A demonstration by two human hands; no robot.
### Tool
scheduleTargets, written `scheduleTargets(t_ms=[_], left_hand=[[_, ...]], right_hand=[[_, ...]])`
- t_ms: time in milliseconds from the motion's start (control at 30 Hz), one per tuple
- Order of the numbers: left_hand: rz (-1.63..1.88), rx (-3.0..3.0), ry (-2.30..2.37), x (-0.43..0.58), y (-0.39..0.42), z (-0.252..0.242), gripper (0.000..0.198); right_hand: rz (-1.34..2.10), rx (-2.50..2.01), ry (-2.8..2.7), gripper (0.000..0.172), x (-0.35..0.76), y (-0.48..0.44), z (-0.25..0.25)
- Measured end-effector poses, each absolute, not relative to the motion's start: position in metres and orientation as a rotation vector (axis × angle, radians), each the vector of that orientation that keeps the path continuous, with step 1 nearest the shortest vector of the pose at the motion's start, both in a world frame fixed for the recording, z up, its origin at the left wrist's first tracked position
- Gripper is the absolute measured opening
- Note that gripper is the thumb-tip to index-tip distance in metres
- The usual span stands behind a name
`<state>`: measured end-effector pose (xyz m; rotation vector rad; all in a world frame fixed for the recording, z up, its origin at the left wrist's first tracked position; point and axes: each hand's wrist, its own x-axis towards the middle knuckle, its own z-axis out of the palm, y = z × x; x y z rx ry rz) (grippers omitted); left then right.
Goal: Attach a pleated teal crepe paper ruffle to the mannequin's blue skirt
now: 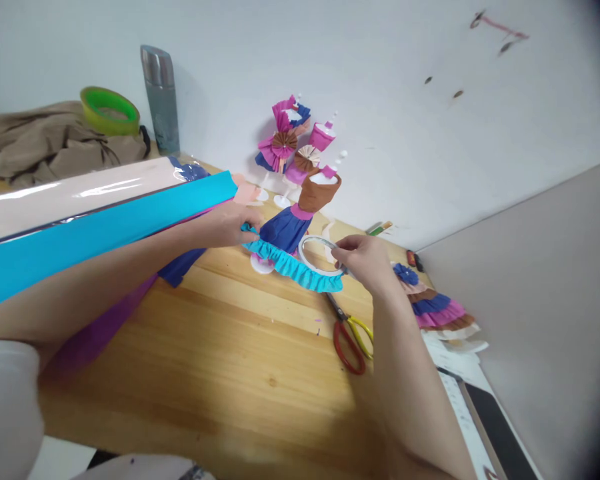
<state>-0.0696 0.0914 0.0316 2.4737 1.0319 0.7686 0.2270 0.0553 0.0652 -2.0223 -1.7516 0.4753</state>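
A small paper dress figure [300, 217] with a brown top, blue skirt and turquoise ruffle [300, 268] stands on a white base on the wooden table [220, 347]. My left hand [230, 223] is closed, pinching the turquoise ruffle at the skirt's left edge. My right hand [363, 257] is closed on a white tape ring [316, 252], held against the ruffle's right side. Rolls of turquoise crepe paper [105, 230] and pink paper [70, 197] lie over my left forearm.
Red and yellow scissors [350, 337] lie just below my right wrist. More paper dress figures [293, 143] stand by the wall. A layered paper skirt [435, 307] lies at the right. A steel flask [161, 100], green ring [109, 110] and brown cloth [45, 143] sit far left.
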Motion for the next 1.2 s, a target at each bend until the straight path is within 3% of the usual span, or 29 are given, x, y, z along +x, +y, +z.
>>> scheduleTargets(t_ms=[1200], left_hand=[[0.682, 2.381, 0.782, -0.072, 0.12, 0.041, 0.013]], right_hand=[[0.247, -1.966, -1.809, 0.012, 0.219, 0.088, 0.087]])
